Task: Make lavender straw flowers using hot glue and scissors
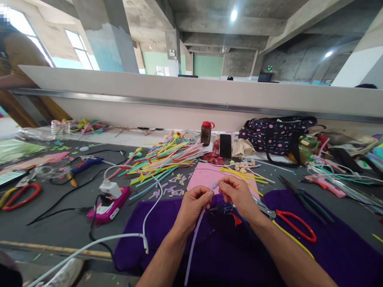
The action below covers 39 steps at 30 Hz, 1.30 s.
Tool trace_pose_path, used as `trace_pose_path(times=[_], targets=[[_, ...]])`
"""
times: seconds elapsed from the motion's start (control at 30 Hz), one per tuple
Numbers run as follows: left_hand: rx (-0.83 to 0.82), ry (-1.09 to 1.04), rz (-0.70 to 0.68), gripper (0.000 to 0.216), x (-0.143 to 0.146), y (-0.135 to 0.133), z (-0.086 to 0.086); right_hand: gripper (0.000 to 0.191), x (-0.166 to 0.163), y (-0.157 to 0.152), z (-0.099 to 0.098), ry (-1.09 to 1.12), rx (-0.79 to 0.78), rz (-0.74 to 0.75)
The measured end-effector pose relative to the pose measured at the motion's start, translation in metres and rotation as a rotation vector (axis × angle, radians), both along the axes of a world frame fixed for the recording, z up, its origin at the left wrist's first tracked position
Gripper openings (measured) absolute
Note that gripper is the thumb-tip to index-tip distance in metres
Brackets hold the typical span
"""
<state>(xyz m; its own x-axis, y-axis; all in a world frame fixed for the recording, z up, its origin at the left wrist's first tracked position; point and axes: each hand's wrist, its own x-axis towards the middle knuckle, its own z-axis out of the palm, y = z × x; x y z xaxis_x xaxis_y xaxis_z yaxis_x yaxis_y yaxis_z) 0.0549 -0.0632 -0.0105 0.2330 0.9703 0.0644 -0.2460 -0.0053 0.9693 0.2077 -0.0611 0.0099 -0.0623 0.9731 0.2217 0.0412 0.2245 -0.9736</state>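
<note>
My left hand [191, 207] is closed in a pinch on the upper end of a long pale lilac straw [193, 243] that hangs down toward me. My right hand [237, 195] is pinched on the straw's tip, where a small pale piece [214, 185] sits between both sets of fingertips. Both hands hover over a pink sheet [203, 179] and a purple cloth [227, 247] on the dark table. Red-handled scissors [287, 221] lie just right of my right wrist. A heap of coloured straws [161, 159] lies behind the hands, with short cut lilac bits [169, 189] beside it.
A pink glue gun [109, 203] with white and black cables lies to the left. A phone [225, 146], small jar [206, 133] and spotted bag [275, 133] stand at the back. Black pliers [305, 197] and another pink glue gun [324, 185] lie right. A person in yellow [14, 59] is far left.
</note>
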Motion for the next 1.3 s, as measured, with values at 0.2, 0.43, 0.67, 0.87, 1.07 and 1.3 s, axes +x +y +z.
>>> trace_pose_path(times=[0.2, 0.43, 0.67, 0.87, 1.07, 1.3], targets=[[-0.008, 0.005, -0.014, 0.017, 0.001, 0.000, 0.000, 0.013, 0.001, 0.000, -0.001, -0.016, 0.010, -0.014], [-0.009, 0.005, -0.023, 0.017, 0.001, -0.001, 0.001, 0.013, 0.002, 0.001, 0.000, -0.033, 0.040, -0.025], [-0.032, 0.000, -0.017, 0.017, 0.001, -0.001, 0.002, 0.014, 0.001, 0.001, 0.000, -0.051, 0.046, -0.030], [-0.238, -0.206, -0.081, 0.018, -0.004, 0.003, 0.001, 0.015, 0.001, 0.001, 0.000, -0.030, 0.019, -0.037], [-0.385, -0.395, -0.171, 0.017, -0.009, 0.011, -0.003, 0.017, -0.002, 0.001, -0.002, -0.027, 0.008, -0.025], [-0.379, -0.378, -0.130, 0.018, -0.008, 0.010, -0.003, 0.015, -0.002, 0.000, -0.002, -0.034, 0.015, -0.017]])
